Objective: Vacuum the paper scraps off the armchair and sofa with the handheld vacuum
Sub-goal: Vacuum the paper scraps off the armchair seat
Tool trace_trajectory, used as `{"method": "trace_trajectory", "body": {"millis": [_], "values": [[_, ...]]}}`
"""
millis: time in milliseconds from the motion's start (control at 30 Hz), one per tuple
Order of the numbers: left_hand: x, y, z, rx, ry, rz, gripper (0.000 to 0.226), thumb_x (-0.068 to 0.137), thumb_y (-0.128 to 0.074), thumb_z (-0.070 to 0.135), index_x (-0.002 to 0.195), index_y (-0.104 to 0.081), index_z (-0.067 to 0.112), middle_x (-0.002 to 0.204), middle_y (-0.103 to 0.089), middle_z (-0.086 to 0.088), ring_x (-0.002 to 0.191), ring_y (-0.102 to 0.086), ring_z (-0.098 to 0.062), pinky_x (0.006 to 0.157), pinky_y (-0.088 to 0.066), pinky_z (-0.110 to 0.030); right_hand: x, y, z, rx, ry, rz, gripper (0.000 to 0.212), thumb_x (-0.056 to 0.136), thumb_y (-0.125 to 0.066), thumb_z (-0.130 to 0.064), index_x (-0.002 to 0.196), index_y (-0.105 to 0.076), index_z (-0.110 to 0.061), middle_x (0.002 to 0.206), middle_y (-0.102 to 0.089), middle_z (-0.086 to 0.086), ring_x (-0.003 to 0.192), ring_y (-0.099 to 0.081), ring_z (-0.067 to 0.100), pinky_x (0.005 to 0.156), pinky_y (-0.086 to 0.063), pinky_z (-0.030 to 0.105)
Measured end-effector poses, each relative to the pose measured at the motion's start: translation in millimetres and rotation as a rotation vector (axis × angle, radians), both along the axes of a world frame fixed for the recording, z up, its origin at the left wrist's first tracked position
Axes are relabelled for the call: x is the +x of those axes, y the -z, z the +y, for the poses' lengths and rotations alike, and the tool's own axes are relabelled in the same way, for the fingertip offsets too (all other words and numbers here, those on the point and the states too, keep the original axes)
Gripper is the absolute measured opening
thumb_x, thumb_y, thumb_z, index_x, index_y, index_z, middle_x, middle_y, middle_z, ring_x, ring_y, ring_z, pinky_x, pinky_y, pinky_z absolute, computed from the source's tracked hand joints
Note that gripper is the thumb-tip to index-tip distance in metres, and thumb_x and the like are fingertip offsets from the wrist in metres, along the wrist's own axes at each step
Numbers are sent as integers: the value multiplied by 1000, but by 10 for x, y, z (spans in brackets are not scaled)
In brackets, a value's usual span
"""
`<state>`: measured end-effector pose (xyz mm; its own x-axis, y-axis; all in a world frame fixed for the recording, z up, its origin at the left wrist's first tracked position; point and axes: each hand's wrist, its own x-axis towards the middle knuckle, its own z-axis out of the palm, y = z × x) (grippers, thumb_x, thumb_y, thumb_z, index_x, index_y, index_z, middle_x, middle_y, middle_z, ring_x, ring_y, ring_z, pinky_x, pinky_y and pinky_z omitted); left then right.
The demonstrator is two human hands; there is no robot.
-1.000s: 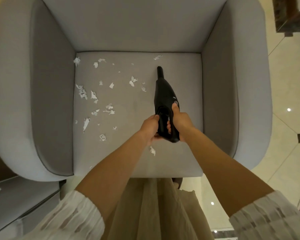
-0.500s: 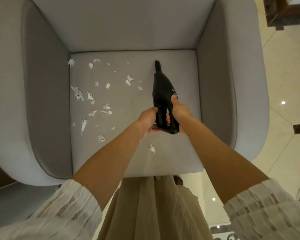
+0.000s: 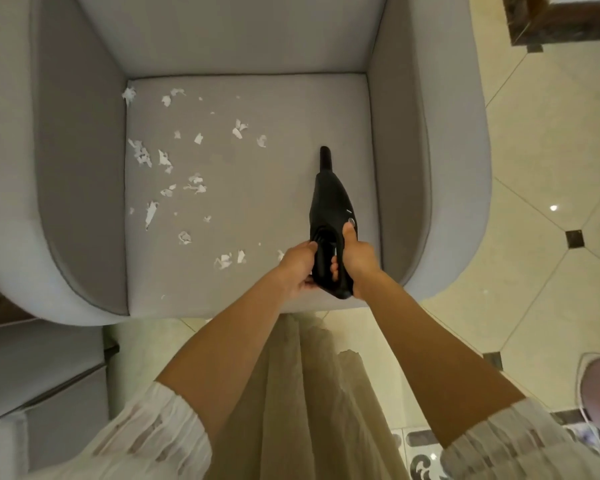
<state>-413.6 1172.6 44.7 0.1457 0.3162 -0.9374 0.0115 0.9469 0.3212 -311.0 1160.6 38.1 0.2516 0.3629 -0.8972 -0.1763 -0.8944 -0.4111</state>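
Both hands, left hand (image 3: pixel 297 268) and right hand (image 3: pixel 355 259), grasp the handheld vacuum (image 3: pixel 329 216) at frame centre-right; sweep nozzle left, low over armchair seat (image 3: pixel 291 109), toward paper scraps (image 3: pixel 167 161) centre-left.

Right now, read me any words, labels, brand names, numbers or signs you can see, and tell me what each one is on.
No text can be read anywhere in this view.
Handheld vacuum: a small pale mark beside the round button near the right hand, too small to read.
Paper scraps on the armchair seat: no print visible.
Patterned floor tiles: ornament only, no letters.
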Motion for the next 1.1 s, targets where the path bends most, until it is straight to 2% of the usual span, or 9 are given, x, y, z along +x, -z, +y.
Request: {"method": "trace_trajectory", "body": {"millis": [100,233,467,567,733,900,967,1033,1100], "values": [[105,-94,-204,14,8,-24,31,107,-29,24,99,-58,20,77,-66,-5,65,-63,-17,50,-55,-24,160,-44,-197,-11,32,25,56,99,-35,-57,90,-59,-6,58,-53,4,46,-48,15,49,-47,24],[218,-168,-612,10,12,-27,30,107,-29,25,93,-55,24,76,-69,-3,72,-66,-18,61,-54,-30,319,-133,-547,-76,4,34,57,98,-36,-59,83,-57,-9,55,-53,3,43,-48,13,46,-46,22],[188,-185,-1280,-56,-75,-1,26,106,-32,23,96,-56,21,76,-68,-7,66,-65,-19,51,-55,-27,282,-118,-1201,-88,-33,88,58,96,-38,-60,86,-60,-7,53,-53,4,42,-48,15,45,-45,23],[156,-85,-1509,-80,-102,-12,29,106,-30,23,106,-58,16,69,-66,-4,57,-61,-16,73,-58,-35,219,-80,-1394,-86,-67,91,60,97,-38,-59,88,-60,-5,53,-53,5,41,-48,16,42,-43,24],[96,-26,-1469,-66,-209,-21,28,104,-33,21,101,-59,11,63,-62,-3,49,-57,-13,61,-57,-28,119,-88,-1264,-62,-100,111,57,97,-39,-58,87,-58,-5,53,-53,5,39,-47,15,40,-43,22],[66,0,-1184,8,-194,15,30,104,-33,22,89,-58,15,64,-64,0,55,-60,-13,83,-56,-37,92,-102,-909,-41,-148,126,55,98,-40,-58,82,-54,-7,49,-52,3,36,-46,14,39,-42,21],[71,-12,-1140,28,-176,26,32,105,-32,22,87,-57,16,60,-67,0,62,-62,-15,77,-56,-33,120,-114,-845,-55,-168,131,55,97,-40,-59,84,-55,-8,50,-52,2,37,-46,13,41,-43,21],[86,-20,-1181,34,-172,16,30,106,-32,23,91,-57,16,57,-69,2,66,-65,-16,68,-56,-30,177,-137,-879,-73,-181,126,56,96,-40,-61,83,-56,-9,51,-52,1,38,-47,12,43,-44,21],[118,-3,-1274,35,-161,22,28,106,-31,24,110,-57,16,73,-73,-2,75,-68,-17,71,-57,-32,236,-156,-968,-80,-192,127,55,96,-41,-61,83,-56,-10,49,-52,0,37,-47,11,44,-45,20]]}}
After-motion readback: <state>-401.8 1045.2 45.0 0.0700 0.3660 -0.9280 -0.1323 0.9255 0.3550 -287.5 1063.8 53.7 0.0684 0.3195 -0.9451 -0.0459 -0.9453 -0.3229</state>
